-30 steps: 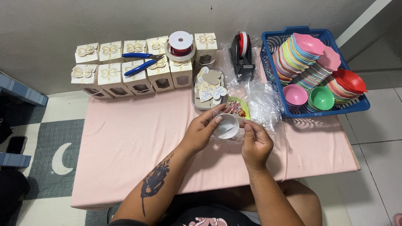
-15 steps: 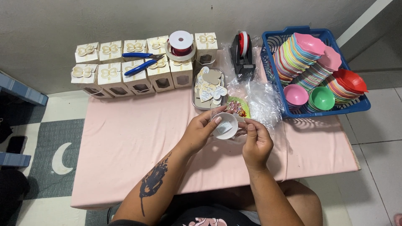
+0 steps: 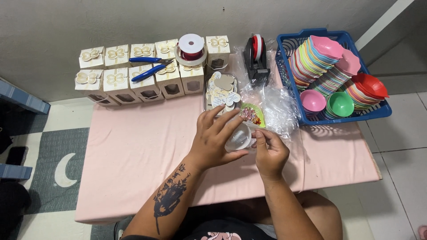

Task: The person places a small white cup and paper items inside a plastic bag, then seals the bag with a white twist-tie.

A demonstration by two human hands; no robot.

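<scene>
Left hand wraps around a small clear cup, fingers spread and curled over its near side, thumb under it, so the cup sits lifted a little above the pink table and tipped toward the person. Right hand comes in from the other side, fingertips pinched together at the cup's rim, apparently on a thin bit of clear film or a lid; what exactly it pinches is too small to tell. Both hands meet over the middle of the table, close to the body, which keeps the cup steady for fine finger work. Just beyond the cup lies a green dish with colourful bits, touching a crumpled clear plastic bag. Beside that, a clear tray of heart-shaped paper tags. Farther back, a black tape dispenser, and a blue basket packed with stacked coloured bowls, all within arm's reach. Along the wall stand two rows of cream gift boxes, with blue pliers and a red ribbon spool resting on top.
</scene>
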